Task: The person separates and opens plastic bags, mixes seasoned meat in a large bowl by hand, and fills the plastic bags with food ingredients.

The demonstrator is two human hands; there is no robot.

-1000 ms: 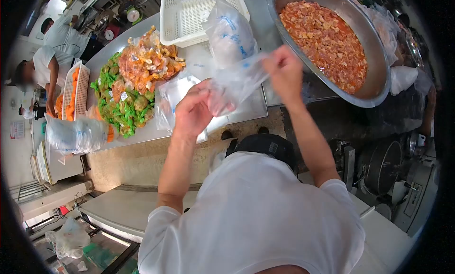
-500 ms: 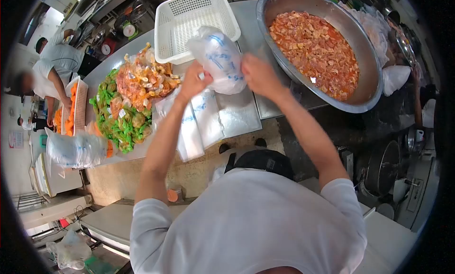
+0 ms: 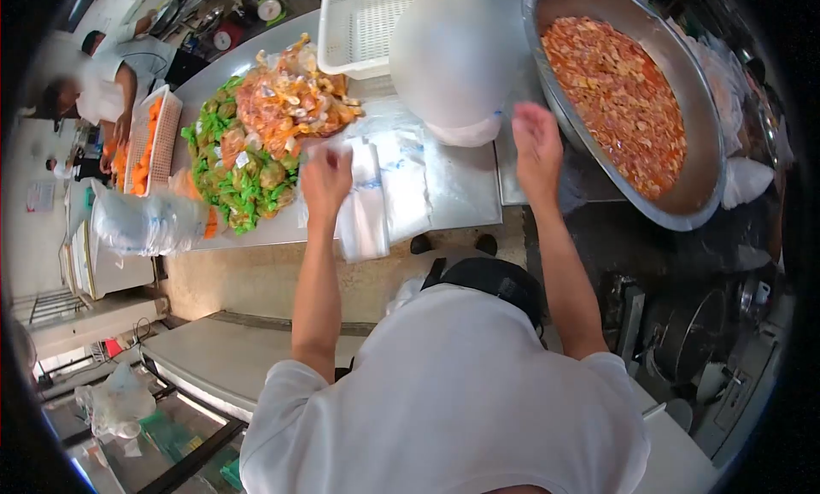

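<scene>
A puffed-up plastic bag (image 3: 465, 132) stands on the metal table, its upper part hidden in a pale blur. To its right is my right hand (image 3: 537, 148), apart from it, with the palm turned inward and the fingers extended but smeared. My left hand (image 3: 326, 182) is over the left edge of a stack of flat clear bags (image 3: 401, 182) with blue print. Its fingers look curled but motion blurs them, so I cannot make out whether they pinch anything. Beside that hand lie filled bags of orange-coloured food (image 3: 286, 101) and green-tied bags (image 3: 226, 165).
A large metal basin (image 3: 705, 165) of chopped meat in red sauce stands at right. The white perforated crate (image 3: 359, 54) is at the back. At left are a bundle of plastic bags (image 3: 141, 225), a crate of orange pieces (image 3: 169, 126) and co-workers.
Both hands have let go of the puffed plastic bag, which now stands on the table. My left hand has moved down toward the flat bags; the right has drawn away. The view has shifted.
</scene>
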